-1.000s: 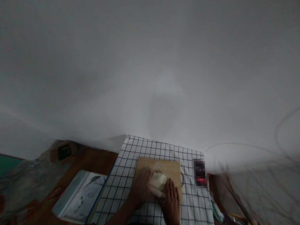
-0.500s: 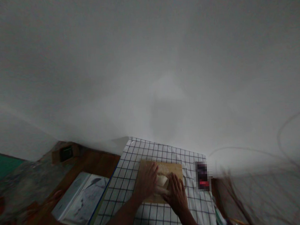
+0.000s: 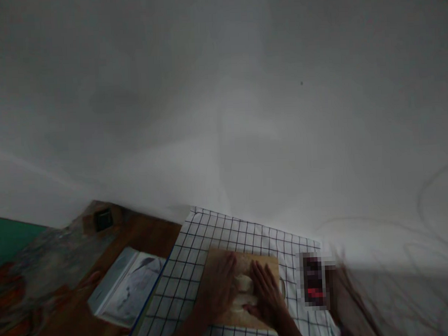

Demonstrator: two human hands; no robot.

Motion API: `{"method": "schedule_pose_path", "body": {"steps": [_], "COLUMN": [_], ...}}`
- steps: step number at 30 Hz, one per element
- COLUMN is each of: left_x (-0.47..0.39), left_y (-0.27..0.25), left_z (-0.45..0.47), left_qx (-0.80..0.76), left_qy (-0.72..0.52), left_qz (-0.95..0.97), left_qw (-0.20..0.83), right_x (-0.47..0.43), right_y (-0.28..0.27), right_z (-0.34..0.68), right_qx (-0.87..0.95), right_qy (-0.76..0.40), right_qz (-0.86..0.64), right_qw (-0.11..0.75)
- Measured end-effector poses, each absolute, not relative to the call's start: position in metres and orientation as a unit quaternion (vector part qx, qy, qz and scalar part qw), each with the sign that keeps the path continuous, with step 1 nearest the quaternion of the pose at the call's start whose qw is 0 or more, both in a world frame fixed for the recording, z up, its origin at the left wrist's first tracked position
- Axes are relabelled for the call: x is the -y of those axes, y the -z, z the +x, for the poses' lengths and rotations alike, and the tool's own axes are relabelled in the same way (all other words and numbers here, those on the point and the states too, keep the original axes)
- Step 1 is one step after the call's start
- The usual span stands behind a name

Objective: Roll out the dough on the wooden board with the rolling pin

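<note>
Pale dough (image 3: 244, 284) lies on a wooden board (image 3: 249, 321) between my hands. Nearer to me, a second pale, rounded shape (image 3: 243, 302) spans the gap between my palms; whether it is dough or a rolling pin I cannot tell. My left hand (image 3: 223, 282) rests at the left of the dough, fingers stretched forward and a little blurred. On the right side my right hand (image 3: 265, 289) lies with its fingers extended, the thumb reaching toward the nearer pale shape. Both palms hide what is beneath them.
A white checked cloth (image 3: 184, 269) covers the table under the board. A pixelated dark and red item (image 3: 313, 280) sits at its right. Left of the table is a pale, flat boxy object (image 3: 127, 286). A wall (image 3: 247, 187) rises behind.
The view has shifted, so the board and cloth appear lower. My hands stay over the board, and the dough between them looks flatter and wider.
</note>
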State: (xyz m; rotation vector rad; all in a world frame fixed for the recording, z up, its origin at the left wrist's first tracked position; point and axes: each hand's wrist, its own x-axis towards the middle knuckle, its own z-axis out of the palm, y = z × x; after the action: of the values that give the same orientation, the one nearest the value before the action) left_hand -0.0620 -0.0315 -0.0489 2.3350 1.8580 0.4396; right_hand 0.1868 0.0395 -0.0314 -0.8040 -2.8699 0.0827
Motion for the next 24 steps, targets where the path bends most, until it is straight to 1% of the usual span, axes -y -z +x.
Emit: {"method": "schedule_pose_path", "body": {"steps": [4, 7, 11, 16, 24], "left_x": [0.024, 0.019, 0.017, 0.019, 0.039], "left_y": [0.037, 0.033, 0.032, 0.037, 0.059], "left_z": [-0.061, -0.061, -0.061, -0.060, -0.062], "left_qx": [-0.606, -0.594, -0.582, -0.564, -0.571], "left_qy": [-0.123, -0.120, -0.113, -0.110, -0.139], "left_qz": [0.779, 0.787, 0.798, 0.815, 0.809], "left_qw": [0.104, 0.116, 0.105, 0.081, 0.028], "right_x": [-0.026, -0.012, 0.010, 0.037, 0.066], "right_y": [0.036, 0.039, 0.044, 0.051, 0.058], "right_z": [0.190, 0.190, 0.188, 0.184, 0.178], "right_qx": [0.950, 0.930, 0.904, 0.866, 0.833], "right_qy": [-0.047, -0.053, -0.043, -0.021, -0.010], "right_qz": [-0.301, -0.354, -0.409, -0.483, -0.531], "right_qw": [0.072, 0.086, 0.118, 0.131, 0.154]}}
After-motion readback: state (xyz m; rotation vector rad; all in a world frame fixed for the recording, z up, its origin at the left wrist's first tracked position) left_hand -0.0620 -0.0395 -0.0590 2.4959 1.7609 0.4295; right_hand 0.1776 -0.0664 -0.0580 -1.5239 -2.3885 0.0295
